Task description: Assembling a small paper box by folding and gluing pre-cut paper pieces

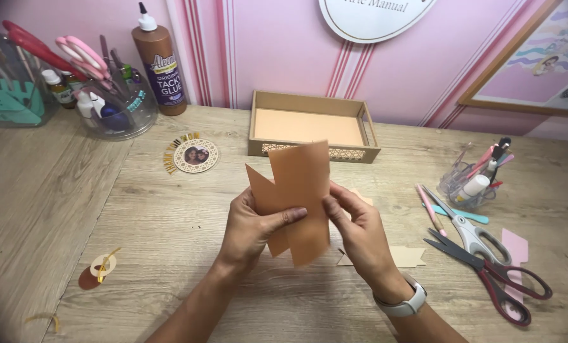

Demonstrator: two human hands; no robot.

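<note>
Both hands up over mid tabletop (169, 216), holding one tan card piece (296, 190) between them. Card upright, notched at its left edge, face toward the camera.

Left hand (255, 228): grip clamped on card's lower left, thumb lying across the front, fingers hidden behind.

Right hand (360, 232): grip pinched on card's right edge, thumb in front. White watch (406, 306) on that wrist.

Card held clear of the tabletop, just in front of a shallow tan tray (312, 126) standing near the pink wall.

Flat tan cutout (406, 256) lies on the tabletop just beside the right hand.

To the right: two pairs of scissors, grey-handled (478, 235) and red-handled (506, 279), lying close together.

Far left: brown glue bottle (161, 63), upright. Round photo tag (195, 155) lies left of the tray.
</note>
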